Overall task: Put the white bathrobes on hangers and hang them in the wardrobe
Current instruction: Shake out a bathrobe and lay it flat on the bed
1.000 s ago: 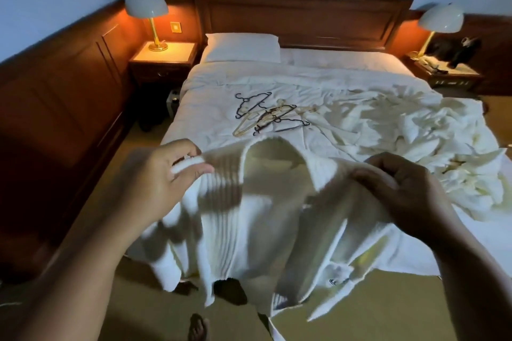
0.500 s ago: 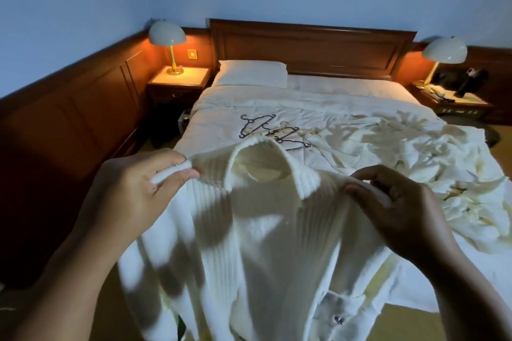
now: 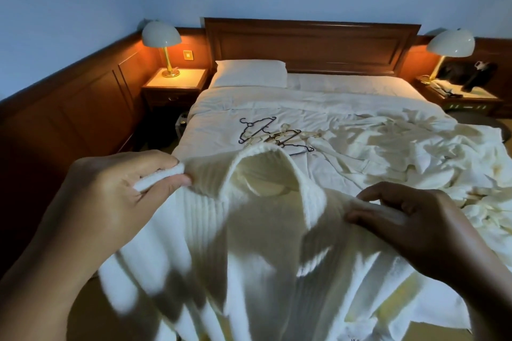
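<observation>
I hold a white ribbed bathrobe [image 3: 249, 243] up by its shoulders at the foot of the bed, collar facing me. My left hand [image 3: 119, 191] pinches the left shoulder between thumb and fingers. My right hand [image 3: 415, 221] grips the right shoulder with curled fingers. The robe hangs down in front of me. A small pile of hangers [image 3: 273, 134], black and pale, lies on the bed just beyond the collar. More white bathrobes [image 3: 401, 152] lie crumpled on the bed's right side. No wardrobe is in view.
The bed [image 3: 318, 102] fills the middle, with a wooden headboard and one pillow [image 3: 250, 73]. Lit lamps stand on the left nightstand [image 3: 174, 83] and the right nightstand [image 3: 465, 94]. Wood panelling [image 3: 69, 113] runs along the left wall.
Both hands have lifted the robe higher and spread its shoulders apart. My view has tilted up, bringing the picture frames on the wall into sight.
</observation>
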Demonstrator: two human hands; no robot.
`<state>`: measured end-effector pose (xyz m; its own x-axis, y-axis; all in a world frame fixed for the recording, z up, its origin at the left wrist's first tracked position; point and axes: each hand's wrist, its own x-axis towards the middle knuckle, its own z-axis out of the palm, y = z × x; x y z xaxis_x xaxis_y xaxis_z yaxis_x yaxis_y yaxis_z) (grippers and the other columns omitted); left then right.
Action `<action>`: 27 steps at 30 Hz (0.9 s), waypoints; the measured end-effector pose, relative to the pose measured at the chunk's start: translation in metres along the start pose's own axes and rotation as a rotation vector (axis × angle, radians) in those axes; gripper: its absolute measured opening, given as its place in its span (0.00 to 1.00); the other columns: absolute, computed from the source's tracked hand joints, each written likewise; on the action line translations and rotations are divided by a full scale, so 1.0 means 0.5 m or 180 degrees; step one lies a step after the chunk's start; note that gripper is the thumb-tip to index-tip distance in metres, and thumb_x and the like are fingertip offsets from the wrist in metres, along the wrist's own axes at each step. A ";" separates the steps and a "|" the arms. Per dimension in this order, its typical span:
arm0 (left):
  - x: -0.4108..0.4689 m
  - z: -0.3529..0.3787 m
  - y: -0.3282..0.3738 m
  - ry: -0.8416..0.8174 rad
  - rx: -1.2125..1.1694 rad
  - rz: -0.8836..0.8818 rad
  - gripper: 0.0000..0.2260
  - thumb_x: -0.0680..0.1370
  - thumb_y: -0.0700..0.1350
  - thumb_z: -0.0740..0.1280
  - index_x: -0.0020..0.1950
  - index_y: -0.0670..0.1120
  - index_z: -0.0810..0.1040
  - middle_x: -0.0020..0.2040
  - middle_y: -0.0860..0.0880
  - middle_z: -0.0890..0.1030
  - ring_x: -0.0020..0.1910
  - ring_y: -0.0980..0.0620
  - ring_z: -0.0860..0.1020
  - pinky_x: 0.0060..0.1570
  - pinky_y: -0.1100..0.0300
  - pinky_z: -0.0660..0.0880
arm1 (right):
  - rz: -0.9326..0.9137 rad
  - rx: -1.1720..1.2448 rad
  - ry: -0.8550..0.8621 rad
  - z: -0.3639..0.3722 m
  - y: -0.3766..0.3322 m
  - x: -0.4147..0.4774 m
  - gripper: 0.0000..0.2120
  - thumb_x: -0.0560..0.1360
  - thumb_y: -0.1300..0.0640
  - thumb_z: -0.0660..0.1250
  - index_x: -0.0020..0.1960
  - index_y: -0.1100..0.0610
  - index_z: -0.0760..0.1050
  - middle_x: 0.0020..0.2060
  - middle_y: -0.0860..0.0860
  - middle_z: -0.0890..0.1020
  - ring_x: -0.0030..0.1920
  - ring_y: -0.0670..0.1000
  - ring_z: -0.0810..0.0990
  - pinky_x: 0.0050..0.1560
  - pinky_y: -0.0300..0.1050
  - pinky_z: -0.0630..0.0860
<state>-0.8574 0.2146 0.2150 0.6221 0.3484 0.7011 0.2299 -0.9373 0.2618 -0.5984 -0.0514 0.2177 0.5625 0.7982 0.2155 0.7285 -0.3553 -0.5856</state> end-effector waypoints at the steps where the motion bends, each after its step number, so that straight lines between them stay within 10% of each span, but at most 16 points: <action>1: 0.017 0.007 -0.017 -0.0087 -0.0067 -0.0017 0.12 0.76 0.58 0.70 0.47 0.51 0.86 0.40 0.57 0.83 0.37 0.56 0.81 0.39 0.54 0.78 | -0.0012 0.0000 0.0035 0.001 -0.002 0.022 0.16 0.64 0.28 0.66 0.45 0.35 0.78 0.29 0.45 0.79 0.31 0.47 0.78 0.32 0.42 0.71; 5: 0.097 0.020 -0.078 -0.0292 -0.0392 -0.0316 0.09 0.73 0.66 0.68 0.47 0.65 0.81 0.39 0.60 0.83 0.35 0.54 0.82 0.37 0.52 0.78 | 0.0092 -0.0240 0.0156 -0.010 -0.021 0.112 0.15 0.68 0.28 0.68 0.46 0.38 0.79 0.28 0.45 0.80 0.31 0.46 0.79 0.31 0.41 0.73; 12: 0.525 0.208 -0.325 0.0170 0.0881 -0.0241 0.11 0.75 0.55 0.68 0.42 0.48 0.78 0.34 0.46 0.76 0.35 0.39 0.76 0.35 0.48 0.77 | -0.0279 -0.0886 0.1203 0.003 -0.037 0.623 0.10 0.76 0.39 0.67 0.44 0.45 0.78 0.41 0.49 0.80 0.45 0.56 0.80 0.40 0.48 0.73; 16: 0.638 0.425 -0.533 -0.0976 0.1957 -0.0795 0.36 0.74 0.58 0.72 0.77 0.49 0.63 0.69 0.35 0.67 0.60 0.31 0.72 0.59 0.42 0.72 | 0.0296 -0.1987 0.0693 0.146 0.045 0.892 0.39 0.71 0.37 0.72 0.76 0.49 0.63 0.70 0.60 0.66 0.70 0.63 0.68 0.69 0.59 0.67; 20: 0.463 0.586 -0.608 -0.1771 0.1441 -0.0622 0.34 0.76 0.59 0.68 0.79 0.52 0.60 0.79 0.37 0.55 0.73 0.33 0.63 0.70 0.41 0.66 | 0.0117 -0.1500 0.0385 0.345 0.139 0.850 0.34 0.75 0.43 0.71 0.77 0.48 0.63 0.72 0.57 0.66 0.69 0.60 0.70 0.70 0.56 0.68; 27: -0.004 0.730 -0.600 -0.3776 -0.0435 -0.2097 0.28 0.79 0.58 0.66 0.77 0.53 0.64 0.79 0.43 0.58 0.76 0.47 0.63 0.73 0.58 0.58 | 0.1978 -0.0783 -0.2072 0.624 0.419 0.512 0.30 0.77 0.44 0.68 0.77 0.49 0.64 0.71 0.55 0.68 0.69 0.54 0.72 0.69 0.47 0.68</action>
<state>-0.6544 0.4943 -0.1068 0.7059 0.4512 -0.5460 0.6991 -0.5675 0.4350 -0.4237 0.2300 -0.0936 0.6035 0.5193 -0.6051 0.4745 -0.8437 -0.2509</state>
